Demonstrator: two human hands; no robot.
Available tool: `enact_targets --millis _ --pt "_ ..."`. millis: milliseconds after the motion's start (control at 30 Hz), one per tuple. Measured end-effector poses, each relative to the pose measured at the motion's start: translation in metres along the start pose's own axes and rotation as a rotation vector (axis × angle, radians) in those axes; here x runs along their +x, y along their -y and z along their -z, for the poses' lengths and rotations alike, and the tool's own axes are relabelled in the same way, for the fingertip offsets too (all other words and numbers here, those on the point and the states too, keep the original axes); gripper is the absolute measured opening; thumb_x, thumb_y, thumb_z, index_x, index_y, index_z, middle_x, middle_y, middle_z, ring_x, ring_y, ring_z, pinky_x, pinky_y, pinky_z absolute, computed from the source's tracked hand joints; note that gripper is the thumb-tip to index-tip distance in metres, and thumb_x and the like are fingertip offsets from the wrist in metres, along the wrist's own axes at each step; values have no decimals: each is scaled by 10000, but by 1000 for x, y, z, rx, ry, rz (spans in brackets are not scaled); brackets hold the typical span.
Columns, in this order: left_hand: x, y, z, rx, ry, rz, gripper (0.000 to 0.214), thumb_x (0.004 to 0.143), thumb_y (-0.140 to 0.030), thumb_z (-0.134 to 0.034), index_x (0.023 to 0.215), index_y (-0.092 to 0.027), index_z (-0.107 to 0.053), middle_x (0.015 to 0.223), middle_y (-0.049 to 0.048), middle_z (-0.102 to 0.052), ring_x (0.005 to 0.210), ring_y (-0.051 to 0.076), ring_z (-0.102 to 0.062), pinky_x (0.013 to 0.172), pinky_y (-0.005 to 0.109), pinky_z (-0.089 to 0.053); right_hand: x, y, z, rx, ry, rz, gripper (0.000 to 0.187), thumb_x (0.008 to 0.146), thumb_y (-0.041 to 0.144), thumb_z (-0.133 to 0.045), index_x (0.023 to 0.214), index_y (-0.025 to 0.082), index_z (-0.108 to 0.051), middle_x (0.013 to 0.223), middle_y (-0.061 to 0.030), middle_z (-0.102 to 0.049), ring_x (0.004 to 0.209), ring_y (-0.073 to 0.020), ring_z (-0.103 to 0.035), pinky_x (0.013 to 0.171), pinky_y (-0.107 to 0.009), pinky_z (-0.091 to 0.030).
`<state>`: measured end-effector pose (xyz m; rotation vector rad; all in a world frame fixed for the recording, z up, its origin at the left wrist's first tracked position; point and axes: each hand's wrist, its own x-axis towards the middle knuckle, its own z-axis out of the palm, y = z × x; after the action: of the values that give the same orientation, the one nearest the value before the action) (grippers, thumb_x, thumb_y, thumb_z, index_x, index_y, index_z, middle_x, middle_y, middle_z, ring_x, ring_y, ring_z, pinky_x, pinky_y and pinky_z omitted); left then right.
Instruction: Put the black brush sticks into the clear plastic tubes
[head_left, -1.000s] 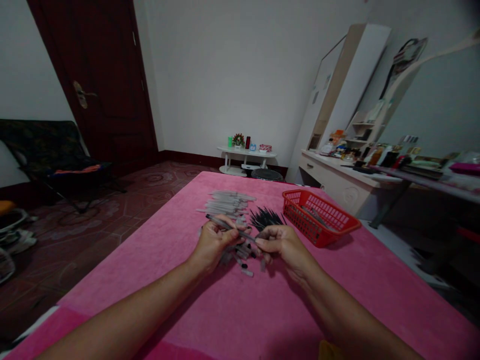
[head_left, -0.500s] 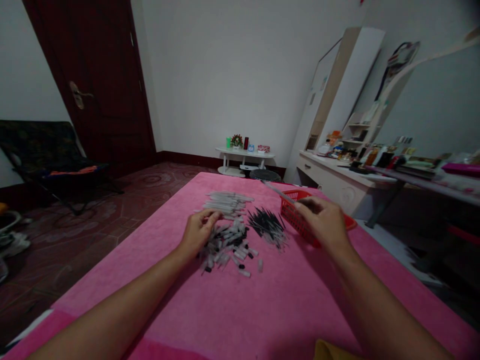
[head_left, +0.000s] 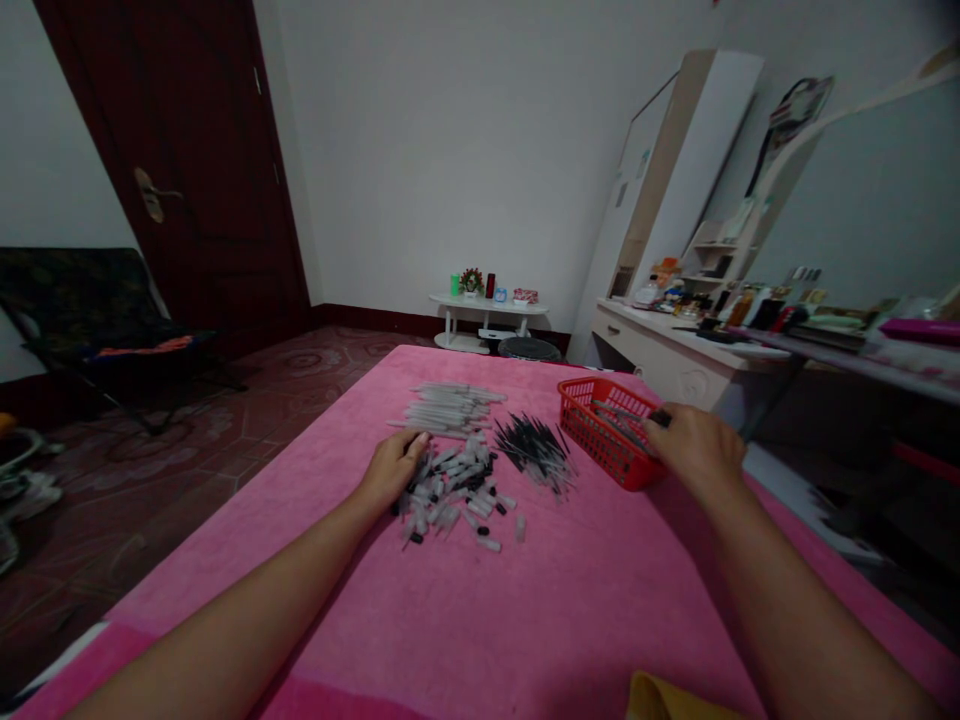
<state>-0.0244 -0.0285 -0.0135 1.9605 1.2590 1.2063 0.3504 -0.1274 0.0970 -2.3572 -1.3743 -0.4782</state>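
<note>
My left hand (head_left: pixel 391 467) lies on the pink cloth, fingers stretched onto the left edge of a heap of small grey and black pen caps and tips (head_left: pixel 459 492). Behind the heap lies a row of grey pen barrels (head_left: pixel 448 408), and to its right a fan of thin black refills (head_left: pixel 534 446). My right hand (head_left: pixel 696 446) hovers over the near right corner of a red mesh basket (head_left: pixel 600 452). Its fingers are closed on the dark end of a grey pen (head_left: pixel 634 415) that lies into the basket among other pens.
The pink cloth (head_left: pixel 525 620) covers the whole table; a yellow object (head_left: pixel 664 700) shows at the bottom edge. A pale dresser (head_left: pixel 660 355) crowded with bottles stands to the right. A dark door (head_left: pixel 202 170), a folding chair (head_left: pixel 90 320) and a low white table (head_left: pixel 487 305) stand beyond.
My hands parted from holding a pen together. The right hand carried the pen rightward and lowered it into the red basket; the left hand dropped onto the heap of caps.
</note>
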Motion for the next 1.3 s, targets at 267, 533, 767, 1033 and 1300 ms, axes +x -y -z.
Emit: enact_targets --millis 267,533,767,1033,1300 --pt "-5 -17 -24 -30 152 -7 483 860 -481 -425 1188 -184 -619 1210 71 -632 1143 248 -559 991 374 -404 2 5 -5 -105 118 -31 428 799 494 -450 970 211 -722 910 -163 -687 830 -326 -637 641 -385 -440" --pt "-3 -17 -39 -22 202 -3 478 862 -491 -417 1198 -213 -611 1223 51 -625 1161 228 -554 1004 368 -410 1 8 -5 -50 18 9 413 803 505 -477 935 203 -728 845 -138 -689 761 -284 -631 606 -347 -417" --pt "-9 -37 -57 -83 181 43 422 868 -475 -395 986 -207 -699 987 44 -714 949 219 -638 868 333 -472 -13 36 0 104 -224 231 280 824 354 -494 878 187 -712 912 -83 -692 792 -219 -612 662 -308 -402" --pt "-15 -58 -76 -62 156 12 383 871 -400 -409 988 -171 -692 1005 66 -702 940 221 -622 875 348 -455 -55 82 -11 341 -92 517 162 832 255 -532 800 188 -675 829 -42 -666 770 -170 -597 691 -266 -393" --pt "5 -43 -54 -39 -61 -43 362 877 -343 -429 1086 -152 -654 1096 82 -676 1034 219 -601 926 350 -448 -85 99 -44 408 86 646 144 836 184 -530 886 199 -665 908 -42 -634 847 -153 -588 772 -247 -415"
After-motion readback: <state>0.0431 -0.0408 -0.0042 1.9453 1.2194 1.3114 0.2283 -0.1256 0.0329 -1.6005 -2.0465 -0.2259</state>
